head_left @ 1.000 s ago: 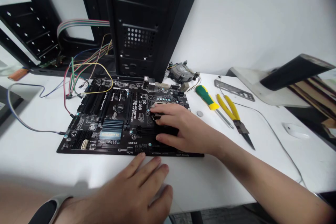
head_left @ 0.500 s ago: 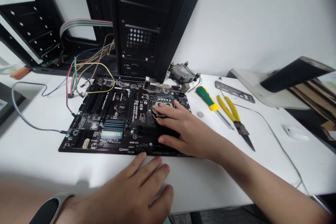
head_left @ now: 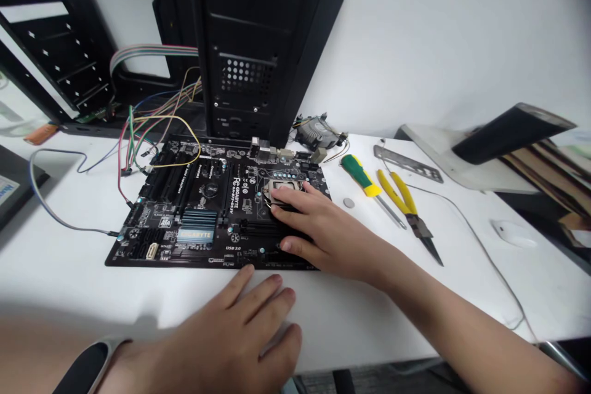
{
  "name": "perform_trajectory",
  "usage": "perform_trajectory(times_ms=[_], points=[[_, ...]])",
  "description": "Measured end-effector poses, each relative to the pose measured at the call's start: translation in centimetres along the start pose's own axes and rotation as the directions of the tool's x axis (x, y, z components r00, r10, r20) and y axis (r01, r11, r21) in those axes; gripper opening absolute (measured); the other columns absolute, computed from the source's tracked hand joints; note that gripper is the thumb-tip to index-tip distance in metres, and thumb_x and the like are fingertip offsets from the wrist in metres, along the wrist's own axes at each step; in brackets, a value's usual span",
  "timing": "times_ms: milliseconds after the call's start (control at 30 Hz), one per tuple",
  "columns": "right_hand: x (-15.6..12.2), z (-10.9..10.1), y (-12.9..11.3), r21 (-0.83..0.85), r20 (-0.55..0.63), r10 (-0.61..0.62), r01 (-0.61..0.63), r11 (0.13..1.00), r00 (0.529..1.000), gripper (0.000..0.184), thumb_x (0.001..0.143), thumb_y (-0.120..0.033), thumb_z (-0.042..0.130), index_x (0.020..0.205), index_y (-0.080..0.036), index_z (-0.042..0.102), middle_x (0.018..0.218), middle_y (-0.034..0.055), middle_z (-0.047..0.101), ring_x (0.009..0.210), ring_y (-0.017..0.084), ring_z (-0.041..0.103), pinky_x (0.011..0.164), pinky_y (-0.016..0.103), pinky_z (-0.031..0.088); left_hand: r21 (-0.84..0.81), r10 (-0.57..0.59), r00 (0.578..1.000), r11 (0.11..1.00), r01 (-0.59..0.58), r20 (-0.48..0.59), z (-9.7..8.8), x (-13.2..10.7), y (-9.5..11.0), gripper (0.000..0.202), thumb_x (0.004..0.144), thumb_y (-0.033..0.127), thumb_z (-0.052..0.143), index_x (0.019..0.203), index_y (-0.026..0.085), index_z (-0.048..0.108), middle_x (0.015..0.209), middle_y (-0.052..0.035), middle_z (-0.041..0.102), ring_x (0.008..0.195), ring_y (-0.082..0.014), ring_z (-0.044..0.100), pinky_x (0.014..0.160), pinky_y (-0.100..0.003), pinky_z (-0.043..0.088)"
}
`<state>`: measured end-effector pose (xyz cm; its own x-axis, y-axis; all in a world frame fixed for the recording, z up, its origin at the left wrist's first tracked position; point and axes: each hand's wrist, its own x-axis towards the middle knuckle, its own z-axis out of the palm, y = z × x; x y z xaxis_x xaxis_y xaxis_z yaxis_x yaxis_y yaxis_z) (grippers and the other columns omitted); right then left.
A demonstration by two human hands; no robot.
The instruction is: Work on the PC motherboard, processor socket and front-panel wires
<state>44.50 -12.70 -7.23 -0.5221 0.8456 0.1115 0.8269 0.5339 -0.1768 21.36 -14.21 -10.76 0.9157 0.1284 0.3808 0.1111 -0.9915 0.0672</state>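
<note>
A black motherboard (head_left: 194, 209) lies flat on the white table (head_left: 69, 283). My right hand (head_left: 323, 231) rests on its right part, fingers stretched out, fingertips touching the lower edge of the metal CPU socket (head_left: 284, 188). My left hand (head_left: 235, 332) lies flat on the table just in front of the board's near edge, fingers apart, holding nothing. A dark band sits on my left wrist.
A black computer case (head_left: 258, 37) stands behind the board, coloured wires (head_left: 152, 117) trailing to its left. A cooler fan (head_left: 316, 129), a green-handled screwdriver (head_left: 364, 181), yellow pliers (head_left: 409, 206), a coin cell (head_left: 349, 202), a metal plate (head_left: 406, 163) and a white mouse (head_left: 512, 234) lie to the right.
My right hand's fingertips have slid slightly along the CPU socket, and the view has shifted a little. My left hand has stayed put.
</note>
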Motion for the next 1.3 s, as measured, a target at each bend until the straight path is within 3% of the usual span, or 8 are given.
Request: perform_trajectory(times_ms=[233,433,667,1000,1300], points=[[0.2,-0.1,-0.2,0.059,0.024,0.07,-0.071,0.996,0.997,0.041,0.095,-0.037,0.046,0.123,-0.01,0.06,0.141,0.0155,0.051,0.133,0.031,0.045,0.111,0.059,0.034,0.047,0.03,0.998,0.999,-0.027,-0.057,0.4,-0.1,-0.3,0.019,0.093,0.031,0.052,0.109,0.025,0.06,0.116,-0.002,0.068,0.109,-0.0215,0.058,0.099,-0.04,0.043],[0.2,0.4,-0.1,0.029,-0.062,0.048,-0.046,0.999,0.997,0.044,0.095,-0.035,0.048,0.129,-0.009,0.056,0.137,0.0184,0.054,0.129,0.031,0.049,0.106,0.058,0.041,0.092,0.063,0.994,0.994,-0.055,-0.092,0.3,0.1,-0.8,0.02,0.097,0.026,0.044,0.106,0.027,0.062,0.112,0.0016,0.069,0.108,-0.0193,0.057,0.098,-0.036,0.039],[-0.2,0.3,-0.3,-0.06,-0.214,-0.022,0.009,0.998,0.977,0.037,0.096,-0.035,0.043,0.108,-0.012,0.07,0.128,0.0195,0.06,0.119,0.031,0.058,0.096,0.052,0.05,0.088,0.051,0.992,0.995,-0.041,-0.113,0.4,0.0,-1.0,0.019,0.097,0.027,0.045,0.108,0.028,0.061,0.113,0.0014,0.067,0.11,-0.0179,0.054,0.101,-0.035,0.037],[-0.3,0.2,-0.2,-0.128,-0.21,-0.013,-0.014,0.992,0.978,0.038,0.096,-0.036,0.043,0.107,-0.013,0.071,0.125,0.0181,0.062,0.115,0.03,0.06,0.097,0.049,0.05,0.08,0.067,0.993,0.995,-0.059,-0.097,-0.2,0.2,-1.1,0.022,0.098,0.024,0.042,0.108,0.026,0.061,0.114,0.0005,0.068,0.109,-0.0188,0.055,0.097,-0.034,0.038],[-0.5,0.3,-0.7,-0.102,-0.134,0.032,-0.046,0.994,0.99,0.035,0.093,-0.036,0.05,0.112,-0.013,0.068,0.13,0.0178,0.059,0.119,0.032,0.056,0.097,0.051,0.049,0.076,0.063,0.995,0.995,-0.058,-0.071,-0.1,0.2,-1.1,0.025,0.099,0.023,0.039,0.11,0.027,0.062,0.115,0.001,0.067,0.109,-0.018,0.056,0.098,-0.033,0.038]])
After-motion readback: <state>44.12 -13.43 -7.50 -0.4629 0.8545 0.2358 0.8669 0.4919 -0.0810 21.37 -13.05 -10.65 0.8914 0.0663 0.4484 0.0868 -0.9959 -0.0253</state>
